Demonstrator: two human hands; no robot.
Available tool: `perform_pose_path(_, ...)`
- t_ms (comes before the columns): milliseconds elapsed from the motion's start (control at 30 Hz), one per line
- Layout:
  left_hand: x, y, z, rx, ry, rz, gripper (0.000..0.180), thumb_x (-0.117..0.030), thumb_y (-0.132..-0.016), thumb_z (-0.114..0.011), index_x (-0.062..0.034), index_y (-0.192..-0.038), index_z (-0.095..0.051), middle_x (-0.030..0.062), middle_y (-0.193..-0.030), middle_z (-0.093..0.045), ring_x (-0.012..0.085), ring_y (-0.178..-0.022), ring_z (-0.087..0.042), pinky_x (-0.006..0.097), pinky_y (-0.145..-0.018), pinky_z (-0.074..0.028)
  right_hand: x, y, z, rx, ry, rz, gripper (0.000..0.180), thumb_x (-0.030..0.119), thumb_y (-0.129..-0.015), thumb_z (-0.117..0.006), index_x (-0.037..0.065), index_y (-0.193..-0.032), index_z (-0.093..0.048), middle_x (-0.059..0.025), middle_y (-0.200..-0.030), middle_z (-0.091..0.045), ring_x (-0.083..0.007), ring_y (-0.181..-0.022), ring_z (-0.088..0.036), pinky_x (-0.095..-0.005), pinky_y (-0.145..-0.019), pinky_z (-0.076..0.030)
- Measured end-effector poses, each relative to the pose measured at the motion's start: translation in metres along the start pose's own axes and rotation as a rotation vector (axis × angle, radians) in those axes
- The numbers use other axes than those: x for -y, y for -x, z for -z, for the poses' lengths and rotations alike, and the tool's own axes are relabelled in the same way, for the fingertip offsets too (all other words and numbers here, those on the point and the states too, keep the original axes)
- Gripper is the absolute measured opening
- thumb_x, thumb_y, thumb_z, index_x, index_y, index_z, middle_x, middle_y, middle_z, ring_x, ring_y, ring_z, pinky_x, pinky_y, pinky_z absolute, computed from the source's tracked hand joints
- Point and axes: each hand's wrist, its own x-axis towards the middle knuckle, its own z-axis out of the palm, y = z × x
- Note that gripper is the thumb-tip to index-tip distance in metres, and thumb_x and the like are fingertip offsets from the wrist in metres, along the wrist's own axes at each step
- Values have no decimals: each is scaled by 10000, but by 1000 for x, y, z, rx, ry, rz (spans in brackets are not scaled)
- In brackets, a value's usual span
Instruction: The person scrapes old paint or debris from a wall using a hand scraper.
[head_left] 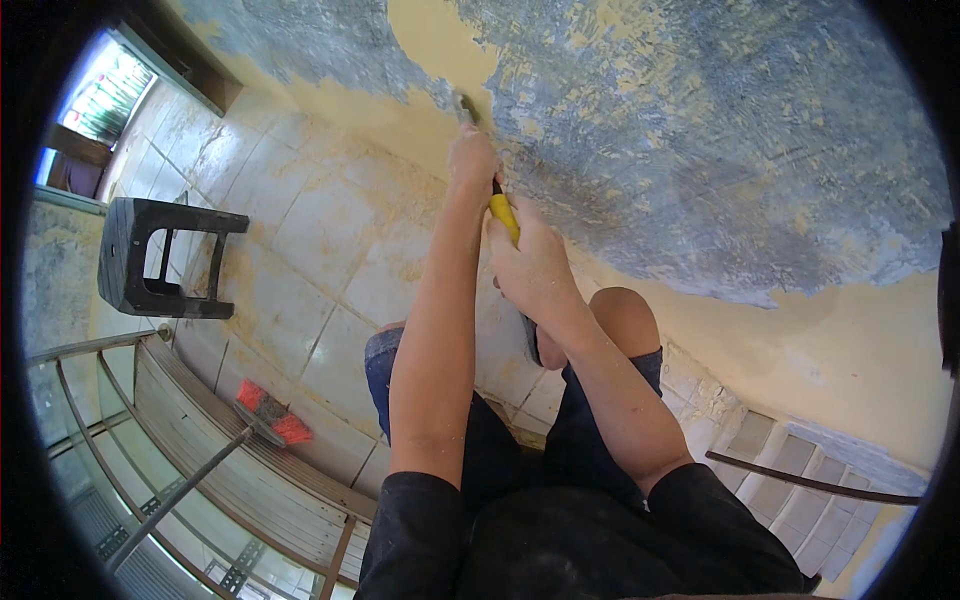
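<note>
A scraper with a yellow and black handle [503, 212] is pressed against the wall [700, 150], its metal blade [465, 107] at the edge where yellow paint meets scraped grey-blue plaster. My left hand [471, 158] grips the tool near the blade, arm stretched out. My right hand [532, 265] is closed around the rear of the handle. Both bare forearms come up from my black sleeves. My knees in dark shorts are bent below the hands.
A black plastic stool [160, 255] stands on the dusty tiled floor [310, 240] at left. A red-bristled broom [272, 412] leans on a metal railing [200, 440] at lower left. A window [105, 95] is at upper left. Tiled steps [800, 480] at lower right.
</note>
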Motion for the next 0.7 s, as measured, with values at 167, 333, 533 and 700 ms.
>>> perform_pose_path(167, 39, 12, -19, -24, -752, -325, 211, -150, -971, -432, 32, -1026, -524, 140, -686, -563, 260, -581, -590, 362, -492, -471, -20, 44, 7, -20, -205, -113, 433, 146, -970, -463, -8, -1373, -436, -194, -958, -663, -242, -636, -649, -365, -674, -522)
perform_pose_path(333, 55, 40, -41, -52, -808, -347, 298, -116, -960, -412, 115, -1046, -578, 247, -866, -663, 344, -848, -676, 425, -707, -544, -42, 60, 10, -166, -20, 86, 462, 130, -965, -464, 26, -1415, -433, -219, -1073, -665, -263, -815, -658, -338, -791, -502)
perform_pose_path(533, 60, 30, -41, -84, -669, -237, 326, -123, -956, -376, 113, -1046, -582, 272, -945, -663, 406, -900, -652, 444, -759, -527, -48, 50, 13, -129, -27, 74, 476, 163, -956, -472, 26, -1411, -433, -296, -970, -643, -369, -823, -659, -398, -750, -483)
perform_pose_path(700, 54, 32, -33, -72, -591, -127, 317, -115, -951, -383, 105, -1051, -588, 270, -895, -664, 373, -897, -661, 424, -756, -534, -39, 51, 6, -107, -2, -20, 464, 149, -954, -470, 19, -1399, -446, -306, -901, -642, -381, -776, -665, -408, -714, -486)
